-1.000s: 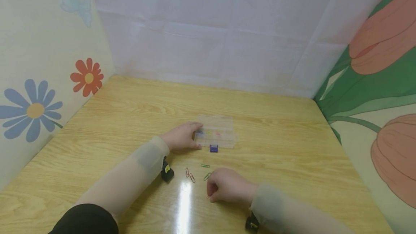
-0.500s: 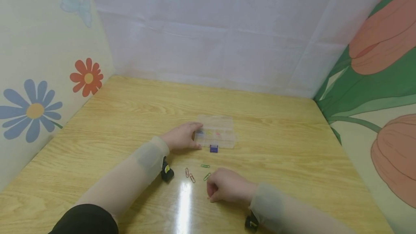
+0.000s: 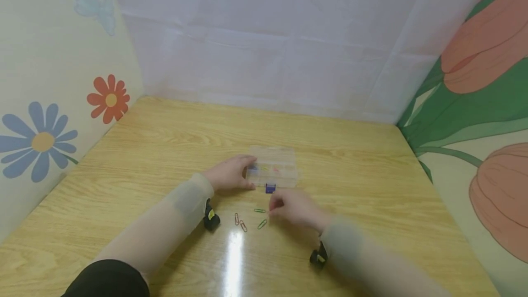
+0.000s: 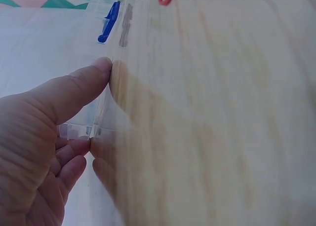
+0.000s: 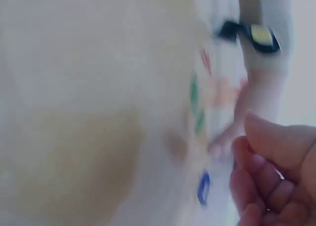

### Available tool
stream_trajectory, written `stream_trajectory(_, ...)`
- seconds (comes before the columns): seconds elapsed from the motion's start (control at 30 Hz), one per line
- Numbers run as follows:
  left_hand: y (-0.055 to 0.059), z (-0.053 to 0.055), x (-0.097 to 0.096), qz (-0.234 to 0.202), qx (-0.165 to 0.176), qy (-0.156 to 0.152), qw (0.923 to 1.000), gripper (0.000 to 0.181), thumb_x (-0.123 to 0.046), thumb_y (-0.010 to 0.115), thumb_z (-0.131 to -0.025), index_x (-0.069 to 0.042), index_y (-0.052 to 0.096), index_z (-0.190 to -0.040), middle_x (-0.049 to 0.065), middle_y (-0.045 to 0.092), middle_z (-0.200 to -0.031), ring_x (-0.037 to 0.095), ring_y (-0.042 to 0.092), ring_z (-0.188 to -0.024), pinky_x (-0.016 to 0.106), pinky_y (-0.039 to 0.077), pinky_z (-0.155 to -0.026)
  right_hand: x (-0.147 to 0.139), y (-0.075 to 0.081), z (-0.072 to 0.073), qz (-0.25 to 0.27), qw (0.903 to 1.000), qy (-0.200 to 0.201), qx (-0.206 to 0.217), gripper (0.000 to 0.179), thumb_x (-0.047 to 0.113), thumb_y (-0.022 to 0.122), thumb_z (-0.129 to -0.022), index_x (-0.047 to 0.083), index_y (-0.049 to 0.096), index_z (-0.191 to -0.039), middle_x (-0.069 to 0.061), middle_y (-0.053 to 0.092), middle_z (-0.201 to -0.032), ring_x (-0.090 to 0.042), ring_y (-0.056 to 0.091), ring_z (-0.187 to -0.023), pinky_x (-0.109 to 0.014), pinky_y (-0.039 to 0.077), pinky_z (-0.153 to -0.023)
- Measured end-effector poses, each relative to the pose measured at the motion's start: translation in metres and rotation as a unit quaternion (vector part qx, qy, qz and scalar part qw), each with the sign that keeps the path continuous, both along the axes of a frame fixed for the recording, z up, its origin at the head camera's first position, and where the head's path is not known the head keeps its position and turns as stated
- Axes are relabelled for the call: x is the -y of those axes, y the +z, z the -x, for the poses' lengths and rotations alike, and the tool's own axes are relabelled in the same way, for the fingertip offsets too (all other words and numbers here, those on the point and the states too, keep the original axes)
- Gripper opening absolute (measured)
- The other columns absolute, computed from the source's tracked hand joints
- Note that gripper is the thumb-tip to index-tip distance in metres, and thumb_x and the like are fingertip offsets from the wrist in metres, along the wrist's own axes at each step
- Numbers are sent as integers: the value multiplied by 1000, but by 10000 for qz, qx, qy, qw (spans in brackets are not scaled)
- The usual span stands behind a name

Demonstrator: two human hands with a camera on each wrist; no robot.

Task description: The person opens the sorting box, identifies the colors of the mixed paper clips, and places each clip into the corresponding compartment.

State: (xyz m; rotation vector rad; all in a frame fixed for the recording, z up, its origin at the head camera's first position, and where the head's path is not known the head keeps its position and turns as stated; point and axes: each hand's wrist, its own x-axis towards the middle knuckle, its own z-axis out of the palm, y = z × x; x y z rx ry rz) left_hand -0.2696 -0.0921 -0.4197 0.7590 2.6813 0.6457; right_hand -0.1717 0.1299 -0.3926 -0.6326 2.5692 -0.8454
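Note:
A clear plastic compartment box (image 3: 272, 178) stands mid-table, its lid (image 3: 272, 154) laid back and its blue latch (image 3: 270, 189) toward me. Small blue, yellow and pink items lie in its compartments. My left hand (image 3: 232, 173) grips the box's left end, thumb on the front side in the left wrist view. My right hand (image 3: 299, 207) is above the table, just in front of the box. Its thumb and index finger pinch what appears to be a small reddish paper clip, mostly hidden and blurred. Two green paper clips (image 3: 262, 224) and two red paper clips (image 3: 243, 226) lie nearby.
The wooden table (image 3: 165, 132) runs back to a white cloth (image 3: 264, 49). Painted panels flank it on both sides, with flowers on the left (image 3: 43, 141) and tulips on the right. A bright glare streak lies on the table between the arms.
My right hand has lifted from the table and moved forward toward the box, coming to the right of the green paper clips. The left hand and box have stayed in place.

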Motion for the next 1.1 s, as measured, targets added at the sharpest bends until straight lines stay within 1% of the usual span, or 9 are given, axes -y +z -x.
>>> stream_trajectory(0.13,0,0,1,-3,-49,-41,10000,93,-43,78,-77,-8,33,-150,11,35,-152,29,32,-139,45,23,-116,-5,5,25,292,9967,-730,-189,10,17,72,-85,20,64,-80,9,64,-82,-12,58,-77,-31,51,-74)
stream_trajectory(0.2,1,0,1,-8,-65,-58,10000,93,-43,78,-77,-7,33,-149,12,35,-152,30,32,-139,45,23,-116,-6,5,38,431,9931,-1063,-250,9,18,72,-86,18,65,-80,7,65,-84,-13,59,-79,-32,52,-75)
stream_trajectory(0.27,1,0,1,4,-73,-58,10000,93,-42,78,-77,-7,33,-149,11,36,-152,29,32,-139,45,23,-116,-7,5,50,450,9891,-1356,-370,8,20,72,-86,19,65,-81,6,65,-85,-13,59,-82,-32,52,-79)
stream_trajectory(0.37,0,1,1,16,-87,-71,9999,93,-43,78,-77,-7,33,-149,11,36,-152,29,33,-139,44,23,-116,-8,4,63,555,9835,-1672,-412,8,22,72,-87,17,67,-83,4,66,-87,-15,59,-84,-35,51,-81)
stream_trajectory(0.43,-1,1,1,16,-98,-81,9999,93,-43,78,-77,-7,33,-149,11,36,-152,29,33,-139,45,23,-116,-8,3,70,593,9811,-1797,-401,8,23,72,-86,18,67,-84,4,65,-88,-16,59,-85,-36,50,-81)
stream_trajectory(0.67,-4,1,2,-49,-53,-28,10000,92,-42,79,-76,-9,34,-149,11,37,-151,29,34,-138,45,24,-115,-4,0,82,820,9749,-2056,-226,7,22,72,-87,17,68,-87,3,66,-88,-18,58,-86,-34,48,-78)
stream_trajectory(0.83,-3,2,2,-38,-17,-26,10000,92,-42,79,-76,-9,34,-149,11,37,-151,29,34,-138,45,24,-115,-1,-6,88,738,9724,-2203,-186,6,21,72,-87,17,69,-88,3,66,-88,-18,58,-85,-34,48,-79)
stream_trajectory(0.97,-2,2,1,-47,-37,-64,10000,92,-41,79,-76,-8,33,-149,12,37,-151,30,34,-138,45,24,-115,-1,-11,90,666,9722,-2236,-201,4,20,71,-87,17,69,-89,3,66,-87,-17,59,-85,-34,49,-80)
stream_trajectory(1.1,-1,1,1,-55,-71,-76,9999,92,-41,79,-76,-7,34,-149,13,37,-151,30,33,-138,45,24,-115,-1,-12,90,599,9725,-2240,-227,5,20,71,-87,16,69,-89,3,67,-88,-18,59,-86,-35,49,-83)
